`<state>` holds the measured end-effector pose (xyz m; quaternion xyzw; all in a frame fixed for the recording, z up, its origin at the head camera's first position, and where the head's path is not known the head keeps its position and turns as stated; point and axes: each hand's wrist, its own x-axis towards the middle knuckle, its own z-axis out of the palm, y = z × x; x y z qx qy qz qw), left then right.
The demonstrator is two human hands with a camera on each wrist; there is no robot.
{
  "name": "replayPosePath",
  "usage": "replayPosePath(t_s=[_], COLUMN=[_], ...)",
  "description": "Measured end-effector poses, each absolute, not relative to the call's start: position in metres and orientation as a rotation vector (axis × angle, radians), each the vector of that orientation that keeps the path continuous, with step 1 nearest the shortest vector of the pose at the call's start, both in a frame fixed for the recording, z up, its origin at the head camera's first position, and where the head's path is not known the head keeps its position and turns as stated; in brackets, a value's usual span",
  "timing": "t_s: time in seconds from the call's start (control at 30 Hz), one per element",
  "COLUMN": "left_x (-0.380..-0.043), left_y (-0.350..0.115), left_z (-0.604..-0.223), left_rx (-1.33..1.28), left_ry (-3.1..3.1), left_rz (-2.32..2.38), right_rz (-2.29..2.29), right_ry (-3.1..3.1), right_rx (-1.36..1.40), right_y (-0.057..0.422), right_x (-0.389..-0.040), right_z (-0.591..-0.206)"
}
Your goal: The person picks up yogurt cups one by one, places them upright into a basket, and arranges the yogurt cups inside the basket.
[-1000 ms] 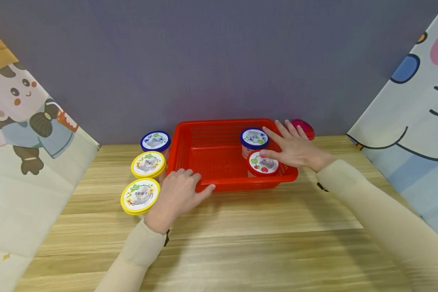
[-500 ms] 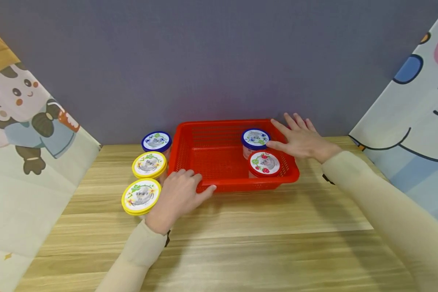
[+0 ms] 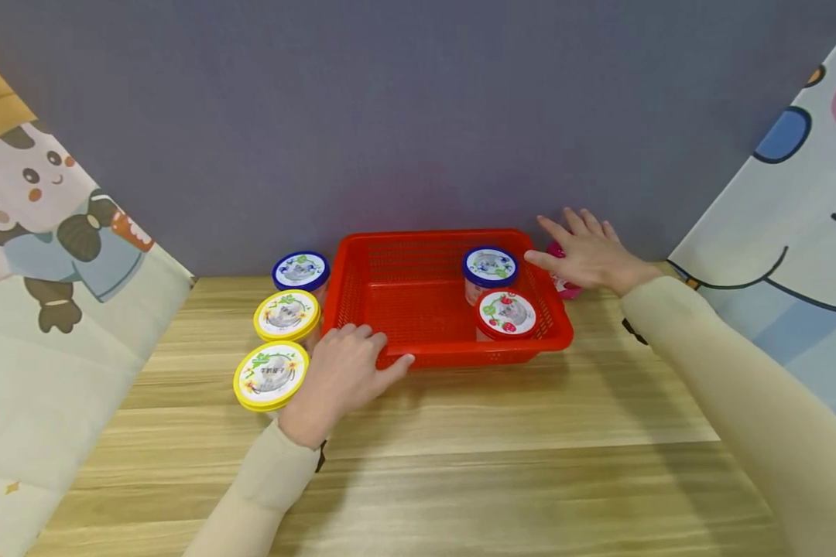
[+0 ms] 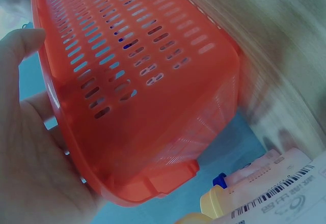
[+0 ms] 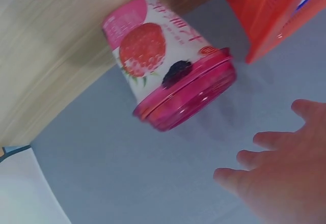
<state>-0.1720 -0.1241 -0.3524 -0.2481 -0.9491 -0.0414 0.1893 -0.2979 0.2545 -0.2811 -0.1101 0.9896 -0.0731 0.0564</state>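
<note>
At its front left corner, a red plastic basket (image 3: 460, 357) is held by my left hand (image 3: 344, 371), fingers over the rim and thumb along the front edge. In the left wrist view the basket's slotted wall (image 4: 137, 132) fills the middle. Inside, at the right end, stand a blue-lidded tub (image 3: 490, 267) and a red-lidded tub (image 3: 507, 313). My right hand (image 3: 585, 254) hovers with spread fingers beyond the basket's right end, partly covering a pink cup. The right wrist view shows that cup (image 5: 153, 56) upright, with a strawberry print and clear pink lid, apart from my fingertips.
Left of the basket stand a blue-lidded tub (image 3: 301, 271) and two yellow-lidded tubs, the nearer one (image 3: 272, 375) beside my left wrist. A grey wall (image 3: 418, 116) rises right behind the basket. Printed cloths hang at both sides of the wooden table (image 3: 501, 495).
My right hand has moved right and back, away from over the red-lidded and blue-lidded tubs, to over the pink cup. My left hand and the basket stay in place.
</note>
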Motion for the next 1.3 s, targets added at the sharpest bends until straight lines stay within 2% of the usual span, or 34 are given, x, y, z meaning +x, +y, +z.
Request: replayPosePath(t_s=[1.3], left_x=[-0.173], left_y=[-0.123], left_z=[-0.352], left_rx=[-0.698], left_ry=[-2.657], left_rz=[-0.125], right_rz=[-0.367], right_ry=[2.969], right_rx=[-0.178], right_y=[0.285], right_x=[-0.331], right_z=[-0.304])
